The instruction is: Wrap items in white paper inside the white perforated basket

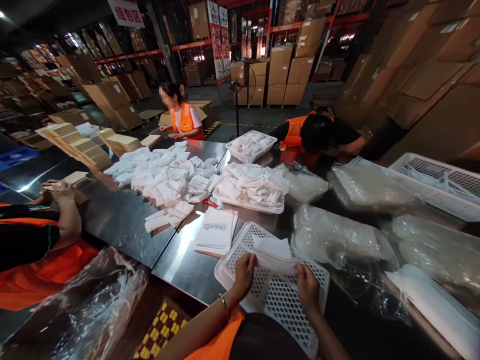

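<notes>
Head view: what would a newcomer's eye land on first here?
First, the heap of white packets spread across the shiny metal table, with more piled in a tray just right of it. Nearest the camera, the left hand and right hand hold a white folded packet between them over a white perforated basket. Crumpled clear plastic bags lie to the right.
</notes>
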{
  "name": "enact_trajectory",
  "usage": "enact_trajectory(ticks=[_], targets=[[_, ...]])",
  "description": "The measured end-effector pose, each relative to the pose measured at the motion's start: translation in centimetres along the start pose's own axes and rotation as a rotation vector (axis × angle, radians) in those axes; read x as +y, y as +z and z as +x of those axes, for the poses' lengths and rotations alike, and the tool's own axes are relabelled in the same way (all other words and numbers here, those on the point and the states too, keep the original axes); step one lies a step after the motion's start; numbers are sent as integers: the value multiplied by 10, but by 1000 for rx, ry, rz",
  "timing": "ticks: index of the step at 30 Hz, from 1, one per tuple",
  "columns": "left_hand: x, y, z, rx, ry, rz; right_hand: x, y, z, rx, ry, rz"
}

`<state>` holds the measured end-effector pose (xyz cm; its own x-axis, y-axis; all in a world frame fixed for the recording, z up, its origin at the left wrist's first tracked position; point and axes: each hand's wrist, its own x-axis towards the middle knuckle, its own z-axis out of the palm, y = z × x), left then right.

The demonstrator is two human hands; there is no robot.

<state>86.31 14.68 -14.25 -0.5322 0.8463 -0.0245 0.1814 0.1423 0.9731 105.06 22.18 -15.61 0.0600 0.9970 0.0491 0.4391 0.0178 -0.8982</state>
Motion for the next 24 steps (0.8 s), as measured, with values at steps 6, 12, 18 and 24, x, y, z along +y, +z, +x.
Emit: enact_trajectory(ticks=[6,12,18,24], targets=[[-3,5,1,40,-8,59,-1,8,1,32,-42,-80],[-13,9,4,44,-40,168,-1,8,-1,47,-69,-185],[-20,10,8,-5,-6,270,2,5,3,19,-100,-256],[-8,2,19,-86,15,570,6,3,17,-53,-161,-323]])
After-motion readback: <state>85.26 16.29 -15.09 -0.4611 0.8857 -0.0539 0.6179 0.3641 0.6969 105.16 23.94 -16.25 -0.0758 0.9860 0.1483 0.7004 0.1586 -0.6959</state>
